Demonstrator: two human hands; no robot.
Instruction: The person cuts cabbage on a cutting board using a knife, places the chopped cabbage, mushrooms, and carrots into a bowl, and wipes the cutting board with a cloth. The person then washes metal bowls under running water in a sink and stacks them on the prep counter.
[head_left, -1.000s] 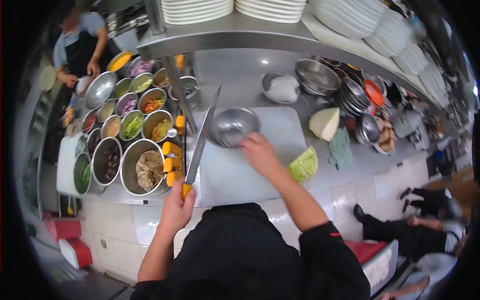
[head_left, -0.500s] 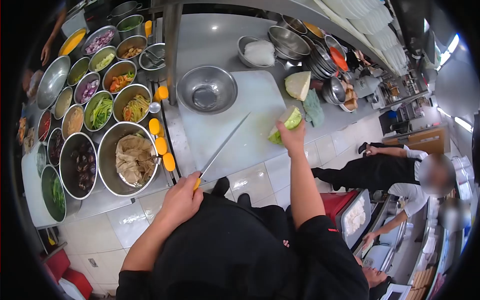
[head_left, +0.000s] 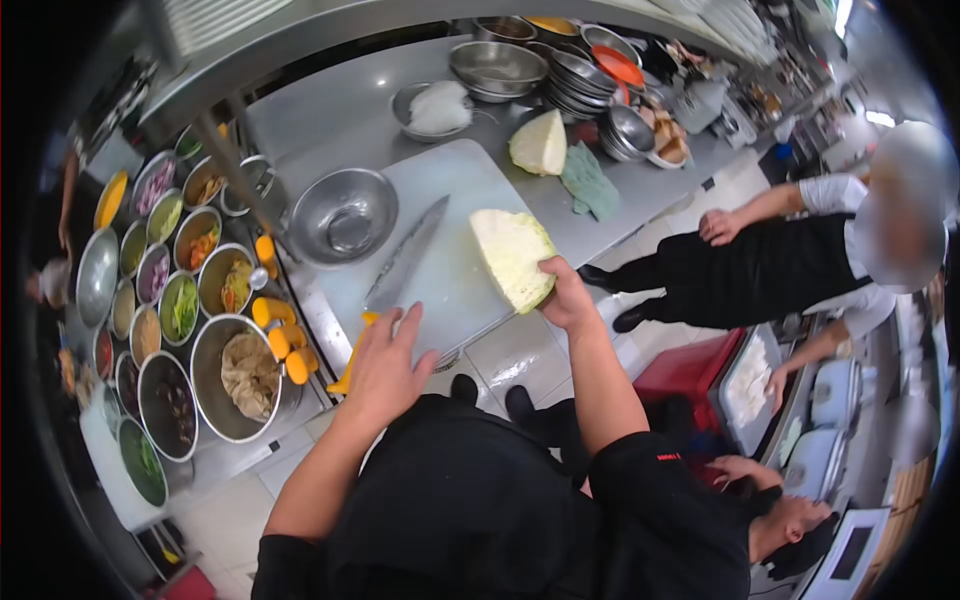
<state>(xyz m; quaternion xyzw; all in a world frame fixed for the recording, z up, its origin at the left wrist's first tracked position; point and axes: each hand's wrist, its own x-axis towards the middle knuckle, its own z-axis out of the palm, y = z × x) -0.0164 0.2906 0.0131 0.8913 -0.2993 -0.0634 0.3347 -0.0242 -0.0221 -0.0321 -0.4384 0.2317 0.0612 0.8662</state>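
A knife [head_left: 408, 250] lies on the white cutting board [head_left: 450, 175], its yellow handle partly behind my left hand [head_left: 388, 368]. The fingers of that hand are spread, over the handle, and grip nothing. My right hand [head_left: 570, 295] is closed on the lower right edge of a cabbage wedge [head_left: 510, 255], raised at the board's right side with its pale cut face showing. A metal bowl [head_left: 342, 215] sits at the board's upper left. Beyond the board's top right corner stands another cabbage piece [head_left: 540, 143].
Metal containers of cut vegetables [head_left: 180, 305] crowd the left. Behind are a bowl of white noodles [head_left: 437, 108], stacked bowls [head_left: 580, 85] and a green cloth [head_left: 590, 180]. A person in a dark apron [head_left: 760, 260] stands at the right; another person is at lower right.
My left hand has let go of the knife, which now lies on the board. My right hand has lifted the cabbage wedge and turned its cut face up. The head view has shifted.
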